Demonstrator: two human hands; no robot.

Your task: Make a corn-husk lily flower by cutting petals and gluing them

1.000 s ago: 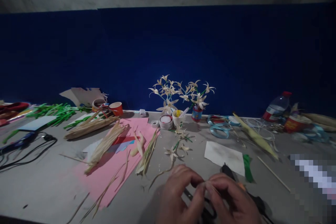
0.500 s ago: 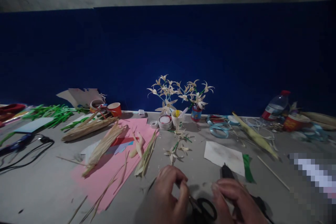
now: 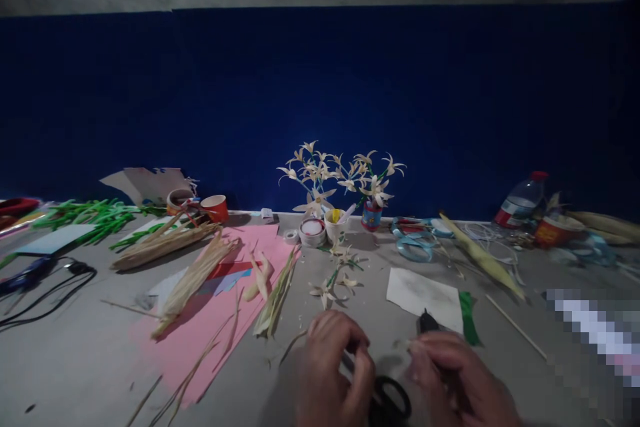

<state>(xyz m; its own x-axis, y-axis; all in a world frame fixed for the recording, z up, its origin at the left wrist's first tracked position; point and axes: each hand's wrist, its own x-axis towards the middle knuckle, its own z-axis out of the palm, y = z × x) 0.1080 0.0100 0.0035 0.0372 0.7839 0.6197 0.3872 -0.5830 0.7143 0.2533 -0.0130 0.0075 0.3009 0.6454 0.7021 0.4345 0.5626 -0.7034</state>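
My left hand (image 3: 337,367) is curled above the near edge of the table, thumb and forefinger drawn together. What they grip, if anything, I cannot make out. To its right, my right hand (image 3: 457,373) is closed in a pinch, with a tiny pale bit just visible at the fingertips. Between and below the hands lie scissors with black handles (image 3: 397,392), partly covered by the left hand. Behind the right hand shows the tip of a black tool (image 3: 427,321), perhaps a glue gun; its body is hidden. Ahead lie pale husk flowers (image 3: 324,292) on a green stem.
Husk flowers (image 3: 317,200) stand in small cups at the back. Pink paper (image 3: 200,353) with dried corn husks (image 3: 200,280) covers the left. White card (image 3: 425,293) and a thin stick (image 3: 515,325) lie right. A bottle (image 3: 523,200) and green stems (image 3: 93,213) sit farther out.
My left hand has shifted slightly right and a little up, closer to my right hand. The right hand stays pinched, its fingers turned slightly. The whole view has shifted a little.
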